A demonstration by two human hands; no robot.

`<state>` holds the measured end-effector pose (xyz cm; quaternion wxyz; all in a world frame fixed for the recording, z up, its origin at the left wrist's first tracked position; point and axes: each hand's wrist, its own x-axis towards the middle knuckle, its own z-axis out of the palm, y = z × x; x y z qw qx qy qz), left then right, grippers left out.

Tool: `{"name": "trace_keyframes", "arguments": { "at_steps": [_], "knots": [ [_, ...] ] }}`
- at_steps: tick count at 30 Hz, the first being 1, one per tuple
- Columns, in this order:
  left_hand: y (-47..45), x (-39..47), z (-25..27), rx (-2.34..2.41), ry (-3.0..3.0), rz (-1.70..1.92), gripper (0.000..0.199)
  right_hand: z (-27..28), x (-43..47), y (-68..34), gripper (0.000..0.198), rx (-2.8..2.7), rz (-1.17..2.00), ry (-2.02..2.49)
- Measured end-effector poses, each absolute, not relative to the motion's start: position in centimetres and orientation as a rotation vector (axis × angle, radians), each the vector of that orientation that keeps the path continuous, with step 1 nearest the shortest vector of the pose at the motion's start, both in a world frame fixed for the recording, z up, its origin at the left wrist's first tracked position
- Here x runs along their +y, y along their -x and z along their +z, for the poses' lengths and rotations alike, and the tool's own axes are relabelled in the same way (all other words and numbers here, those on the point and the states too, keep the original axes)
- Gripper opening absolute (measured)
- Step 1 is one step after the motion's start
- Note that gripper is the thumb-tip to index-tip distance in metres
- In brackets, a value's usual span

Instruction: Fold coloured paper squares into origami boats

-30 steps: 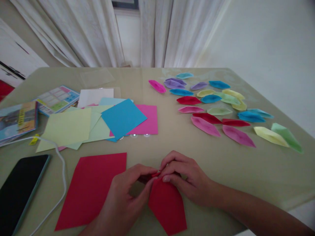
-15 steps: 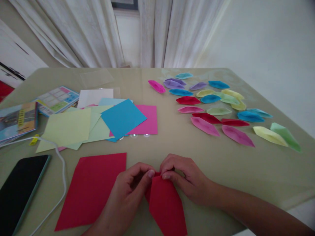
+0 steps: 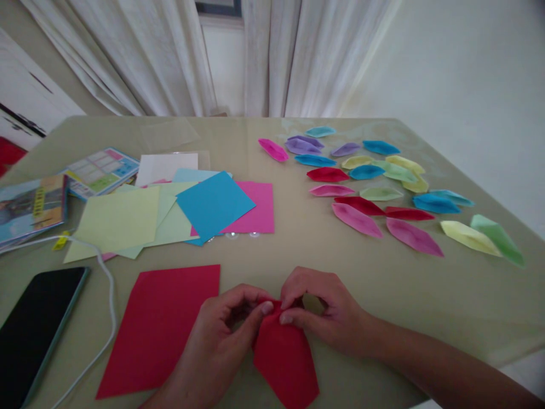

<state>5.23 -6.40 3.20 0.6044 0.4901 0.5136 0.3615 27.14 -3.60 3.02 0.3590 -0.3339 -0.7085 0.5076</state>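
A partly folded piece of red paper (image 3: 286, 360) is held upright between both hands near the front of the table. My left hand (image 3: 225, 335) pinches its upper left edge between thumb and fingers. On the upper right of the same paper, my right hand (image 3: 326, 309) closes thumb and fingertips at the top. The fingers behind the paper are partly hidden. A flat red sheet (image 3: 164, 326) lies left of the folded one, partly covered by my left hand and forearm.
Several folded paper boats (image 3: 355, 218) in many colours spread over the right back. Loose sheets, including a blue square (image 3: 216, 207), lie left of centre. At left are a phone (image 3: 38, 324), a white cable (image 3: 113, 307) and booklets (image 3: 32, 210).
The top of the red paper is pressed closer together, and its lower end has risen slightly. My right thumb sits a little lower on it. The view has shifted slightly.
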Motion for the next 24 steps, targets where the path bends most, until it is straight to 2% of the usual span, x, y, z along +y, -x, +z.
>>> {"name": "trace_keyframes", "arguments": {
  "at_steps": [7, 15, 22, 24],
  "knots": [
    [-5.21, -6.42, 3.36, 1.154, -1.153, 0.872, 0.013, 3.26, -3.66, -27.01, 0.014, -1.792, 1.325, 0.976],
    [-5.15, -6.60, 3.12, 1.139, -1.172, 0.865, 0.012, 3.14, -3.99, -26.84, 0.008, -1.699, 1.250, 1.003],
    [-4.58, -6.60, 3.59, 1.141, -1.233, 0.845, 0.026, 3.14, -3.98, -26.97, 0.006, -1.773, 1.133, 1.000],
    [-4.55, -6.53, 3.70, 1.143, -1.249, 0.848, 0.023, 3.14, -4.01, -26.98, 0.007, -1.786, 1.106, 0.998]
  ]
}}
